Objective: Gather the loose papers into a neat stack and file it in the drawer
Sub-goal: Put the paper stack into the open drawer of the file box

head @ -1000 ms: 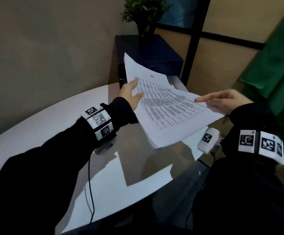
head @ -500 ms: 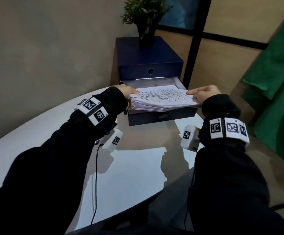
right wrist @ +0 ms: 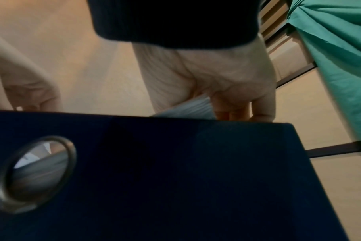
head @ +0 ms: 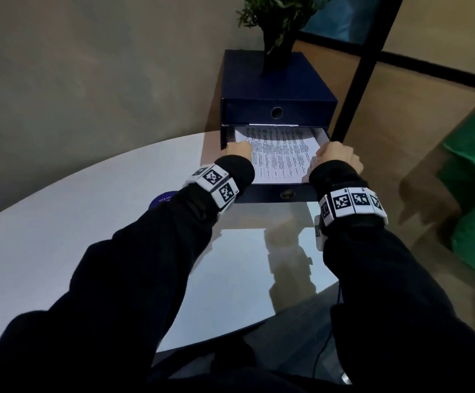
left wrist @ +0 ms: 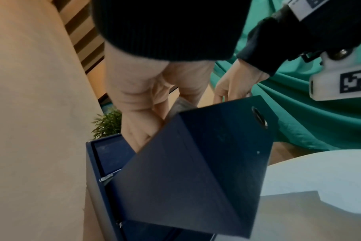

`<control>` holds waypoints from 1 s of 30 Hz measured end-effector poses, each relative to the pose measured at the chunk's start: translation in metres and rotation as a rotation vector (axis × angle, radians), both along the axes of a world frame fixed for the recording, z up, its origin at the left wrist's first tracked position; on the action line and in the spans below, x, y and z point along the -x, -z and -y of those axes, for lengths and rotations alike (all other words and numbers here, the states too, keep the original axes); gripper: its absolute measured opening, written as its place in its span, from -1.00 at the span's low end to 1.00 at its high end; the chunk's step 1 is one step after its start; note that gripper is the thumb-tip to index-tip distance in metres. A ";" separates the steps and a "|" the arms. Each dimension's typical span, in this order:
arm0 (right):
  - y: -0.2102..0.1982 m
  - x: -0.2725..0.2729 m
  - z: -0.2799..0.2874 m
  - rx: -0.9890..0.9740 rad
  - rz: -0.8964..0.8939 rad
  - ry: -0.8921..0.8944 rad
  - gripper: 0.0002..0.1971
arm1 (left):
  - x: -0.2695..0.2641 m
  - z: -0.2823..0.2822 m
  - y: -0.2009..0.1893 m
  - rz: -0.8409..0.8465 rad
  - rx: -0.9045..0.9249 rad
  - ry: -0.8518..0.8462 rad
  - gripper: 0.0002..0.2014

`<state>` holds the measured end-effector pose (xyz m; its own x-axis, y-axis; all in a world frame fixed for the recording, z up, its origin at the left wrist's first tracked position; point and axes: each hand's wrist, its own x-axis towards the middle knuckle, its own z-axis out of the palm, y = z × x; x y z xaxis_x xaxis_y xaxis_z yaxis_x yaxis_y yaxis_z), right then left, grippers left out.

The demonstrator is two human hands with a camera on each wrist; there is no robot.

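The papers [head: 280,157] lay as a stack inside the open lower drawer [head: 273,193] of the blue box [head: 276,89], which stood on the table [head: 60,222] under a plant [head: 276,12]. We held the stack by its sides, our left hand [head: 237,150] and right hand [head: 338,156] each reaching down into the drawer. Our fingers curled round the paper edges.

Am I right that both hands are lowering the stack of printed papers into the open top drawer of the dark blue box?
Not quite: it is the bottom drawer. The head view shows the top drawer closed, while the left hand and right hand hold the stack of printed papers in the pulled-out lower one.
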<state>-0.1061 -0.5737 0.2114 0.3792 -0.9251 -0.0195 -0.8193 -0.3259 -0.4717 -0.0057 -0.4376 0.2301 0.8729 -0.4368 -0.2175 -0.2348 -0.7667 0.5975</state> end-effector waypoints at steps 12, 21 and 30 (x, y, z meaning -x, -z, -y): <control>0.016 0.001 -0.014 0.143 -0.120 0.027 -0.57 | 0.020 -0.004 0.017 0.330 -0.490 0.309 -0.60; 0.011 0.011 -0.044 0.019 0.484 0.250 -0.22 | 0.010 -0.003 0.024 0.486 -0.621 0.464 -0.60; -0.007 0.011 -0.062 -0.727 1.030 0.618 -0.16 | 0.005 -0.038 0.029 0.480 -0.086 0.425 -0.62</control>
<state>-0.1170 -0.5122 0.2186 0.0576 -0.8487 -0.5258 0.0733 0.5288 -0.8456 -0.0110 -0.3999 0.2013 0.6363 -0.7643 0.1043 -0.7544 -0.5883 0.2913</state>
